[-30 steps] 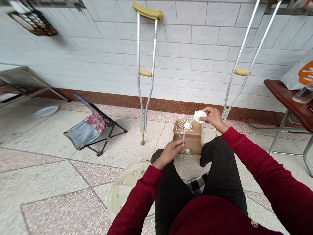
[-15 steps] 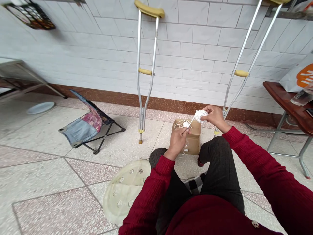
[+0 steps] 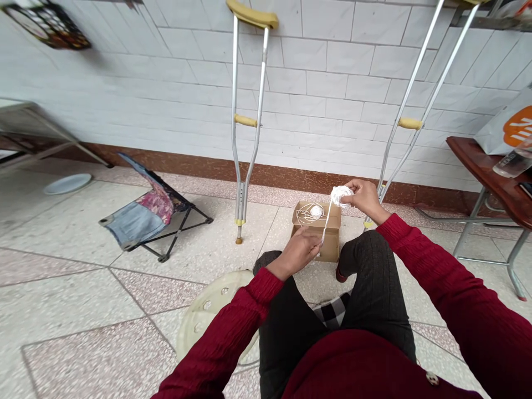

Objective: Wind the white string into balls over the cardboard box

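My right hand (image 3: 362, 198) pinches a ball of white string (image 3: 341, 195) at the centre right. From that ball a strand (image 3: 327, 219) runs down to my left hand (image 3: 300, 250), whose fingers are closed around it. Below and behind my hands, an open cardboard box (image 3: 330, 244) stands on the floor between my feet. Loose loops of string and a smaller white ball (image 3: 316, 211) lie on its raised flap.
Two crutches (image 3: 245, 121) (image 3: 410, 123) lean on the tiled wall. A folding stool (image 3: 145, 219) is at the left, a pale green round stool (image 3: 199, 321) beside my left leg, and a brown table (image 3: 494, 177) at the right.
My left hand has moved down and slightly left along the strand, which now hangs longer and steeper from the ball. My right hand has stayed in nearly the same place.
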The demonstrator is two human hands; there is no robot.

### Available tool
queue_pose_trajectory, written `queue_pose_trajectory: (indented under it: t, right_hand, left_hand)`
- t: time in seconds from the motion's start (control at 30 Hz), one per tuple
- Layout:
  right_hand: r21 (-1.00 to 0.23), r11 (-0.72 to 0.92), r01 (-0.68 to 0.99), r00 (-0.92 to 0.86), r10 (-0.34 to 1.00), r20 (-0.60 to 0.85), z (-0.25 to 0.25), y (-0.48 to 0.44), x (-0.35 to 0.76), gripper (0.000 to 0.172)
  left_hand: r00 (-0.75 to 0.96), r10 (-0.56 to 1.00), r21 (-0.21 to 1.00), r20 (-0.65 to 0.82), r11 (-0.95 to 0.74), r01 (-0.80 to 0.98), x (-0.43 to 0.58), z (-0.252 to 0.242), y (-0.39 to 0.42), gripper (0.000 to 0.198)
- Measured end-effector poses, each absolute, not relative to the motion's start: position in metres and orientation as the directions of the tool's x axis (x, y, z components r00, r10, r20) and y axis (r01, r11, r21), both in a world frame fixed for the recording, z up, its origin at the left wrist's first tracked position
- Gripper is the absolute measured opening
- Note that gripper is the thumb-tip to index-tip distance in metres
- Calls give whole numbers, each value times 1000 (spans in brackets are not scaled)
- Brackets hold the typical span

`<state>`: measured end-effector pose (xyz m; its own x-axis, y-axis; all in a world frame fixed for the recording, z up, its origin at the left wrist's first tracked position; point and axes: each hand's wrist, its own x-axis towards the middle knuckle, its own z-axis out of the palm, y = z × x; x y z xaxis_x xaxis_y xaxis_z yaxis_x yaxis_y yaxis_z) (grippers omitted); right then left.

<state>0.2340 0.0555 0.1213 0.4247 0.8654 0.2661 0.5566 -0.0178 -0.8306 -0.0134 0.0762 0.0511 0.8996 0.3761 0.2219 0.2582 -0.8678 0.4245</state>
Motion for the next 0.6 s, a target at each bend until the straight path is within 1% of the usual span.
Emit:
queue_pose_trajectory:
  t: [0.07, 0.13, 0.17, 0.23, 0.3, 0.4, 0.5, 0.6]
  right_hand:
    - [-924, -38, 380, 462, 873, 155, 124, 58, 238, 28]
    - [-965, -44, 257, 462, 883, 83, 128, 59, 240, 29]
    - [-972, -41, 233, 449, 891, 70, 130, 59, 240, 29]
    - [-970, -28, 240, 422, 903, 78, 133, 59, 239, 31]
    - [-964, -17, 266, 415, 904, 99, 136, 57, 236, 32]
    - [-955, -19, 297, 426, 897, 115, 137, 55, 233, 31]
    - [-954, -22, 299, 420, 901, 111, 138, 54, 231, 30]
    - [-959, -16, 284, 411, 905, 106, 139, 53, 229, 30]
  left_hand:
    - [907, 389, 572, 165, -787, 233, -14, 44, 77, 28]
    - [863, 490, 694, 120, -663, 280, -15, 39, 84, 25]
    - [810, 574, 739, 117, -596, 315, -16, 39, 90, 23]
    - [656, 738, 801, 158, -484, 351, -19, 44, 101, 25]
    - [500, 831, 842, 244, -437, 315, -19, 55, 110, 29]
    - [356, 863, 878, 358, -441, 186, -11, 70, 114, 33]
    - [377, 858, 908, 348, -409, 92, 11, 68, 110, 36]
    - [394, 870, 919, 297, -372, 129, 38, 56, 109, 41]
